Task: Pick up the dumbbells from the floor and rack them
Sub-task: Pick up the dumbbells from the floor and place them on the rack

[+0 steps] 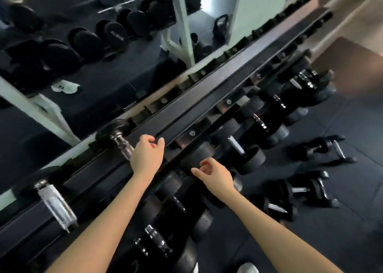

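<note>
Over rack (207, 100), 2 hands (147, 155) (214, 176) loosely curled, empty.

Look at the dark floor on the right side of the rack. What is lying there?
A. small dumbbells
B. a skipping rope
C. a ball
A: several small dumbbells with shiny handles lie on the dark floor to the right of the rack, not yet picked up.
</note>
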Available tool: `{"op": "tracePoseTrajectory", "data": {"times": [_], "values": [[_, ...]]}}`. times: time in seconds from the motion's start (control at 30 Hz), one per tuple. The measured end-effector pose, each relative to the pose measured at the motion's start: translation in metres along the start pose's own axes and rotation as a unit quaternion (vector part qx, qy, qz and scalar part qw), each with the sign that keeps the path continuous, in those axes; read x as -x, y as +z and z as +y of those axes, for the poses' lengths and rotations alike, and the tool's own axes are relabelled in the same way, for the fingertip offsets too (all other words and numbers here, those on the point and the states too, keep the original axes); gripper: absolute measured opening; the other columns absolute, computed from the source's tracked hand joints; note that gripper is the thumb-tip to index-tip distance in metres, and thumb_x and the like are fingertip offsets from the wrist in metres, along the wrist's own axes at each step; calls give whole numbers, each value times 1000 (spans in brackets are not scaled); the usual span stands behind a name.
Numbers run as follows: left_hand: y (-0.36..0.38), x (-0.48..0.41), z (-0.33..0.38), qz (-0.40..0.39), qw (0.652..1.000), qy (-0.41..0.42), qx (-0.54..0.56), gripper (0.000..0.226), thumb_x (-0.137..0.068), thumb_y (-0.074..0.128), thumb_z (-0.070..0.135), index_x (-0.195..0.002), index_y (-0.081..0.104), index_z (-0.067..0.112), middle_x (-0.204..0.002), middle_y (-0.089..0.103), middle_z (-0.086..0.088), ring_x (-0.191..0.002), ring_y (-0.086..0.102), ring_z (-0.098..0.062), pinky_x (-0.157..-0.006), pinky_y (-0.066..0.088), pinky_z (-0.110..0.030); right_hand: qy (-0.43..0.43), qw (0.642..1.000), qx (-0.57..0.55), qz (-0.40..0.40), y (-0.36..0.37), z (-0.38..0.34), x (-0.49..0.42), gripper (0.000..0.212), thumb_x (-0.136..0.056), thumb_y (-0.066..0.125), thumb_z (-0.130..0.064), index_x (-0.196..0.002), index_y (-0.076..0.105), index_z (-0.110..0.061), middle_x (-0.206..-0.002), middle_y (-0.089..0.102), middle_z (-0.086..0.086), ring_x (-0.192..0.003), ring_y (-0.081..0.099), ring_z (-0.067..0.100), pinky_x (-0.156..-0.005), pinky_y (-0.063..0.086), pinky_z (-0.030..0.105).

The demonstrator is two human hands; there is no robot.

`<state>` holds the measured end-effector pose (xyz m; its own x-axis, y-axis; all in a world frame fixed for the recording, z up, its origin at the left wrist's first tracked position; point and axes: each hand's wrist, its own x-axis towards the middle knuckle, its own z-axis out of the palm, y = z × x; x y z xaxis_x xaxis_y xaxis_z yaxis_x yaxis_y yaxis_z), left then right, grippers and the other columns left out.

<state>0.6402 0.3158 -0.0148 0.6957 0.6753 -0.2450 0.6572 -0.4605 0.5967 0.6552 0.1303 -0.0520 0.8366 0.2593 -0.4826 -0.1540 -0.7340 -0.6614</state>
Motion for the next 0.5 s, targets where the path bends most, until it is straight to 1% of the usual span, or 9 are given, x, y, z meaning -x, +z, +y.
{"op": "tracePoseTrajectory", "data": {"times": [0.1,0.17,0.27,0.4,0.5], "values": [[49,37,47,-50,997,63,-13,35,-92,50,38,-113,55,10,-108,66,-6,-101,60,-28,-76,38,-29,57,998,-27,29,-41,64,29,43,-81,63,-54,-109,60,-22,-100,67,-11,-97,63,12,-87,52,34],[90,71,77,-84,991,99,-27,35,-92,50,39,-112,57,10,-107,66,-5,-99,61,-27,-75,39,-30,100,992,-50,55,-67,113,52,41,-81,64,-54,-106,60,-21,-95,65,-11,-95,63,13,-85,50,32],[157,131,114,-124,980,147,-55,34,-90,51,41,-106,59,11,-104,67,-6,-96,62,-28,-75,44,-33,165,979,-82,88,-100,190,91,41,-80,65,-53,-104,61,-21,-90,63,-12,-90,61,11,-77,46,27],[243,211,143,-198,961,173,-89,32,-89,51,41,-101,61,13,-103,68,-5,-96,62,-27,-76,45,-32,222,964,-112,89,-130,282,139,41,-81,64,-54,-105,60,-20,-89,62,-13,-96,64,12,-79,46,28],[299,252,155,-241,944,193,-116,30,-89,51,40,-97,61,14,-100,68,-5,-94,63,-27,-77,47,-33,263,950,-133,100,-148,339,160,42,-83,62,-52,-108,60,-18,-91,59,-12,-101,62,14,-76,43,26]]}}
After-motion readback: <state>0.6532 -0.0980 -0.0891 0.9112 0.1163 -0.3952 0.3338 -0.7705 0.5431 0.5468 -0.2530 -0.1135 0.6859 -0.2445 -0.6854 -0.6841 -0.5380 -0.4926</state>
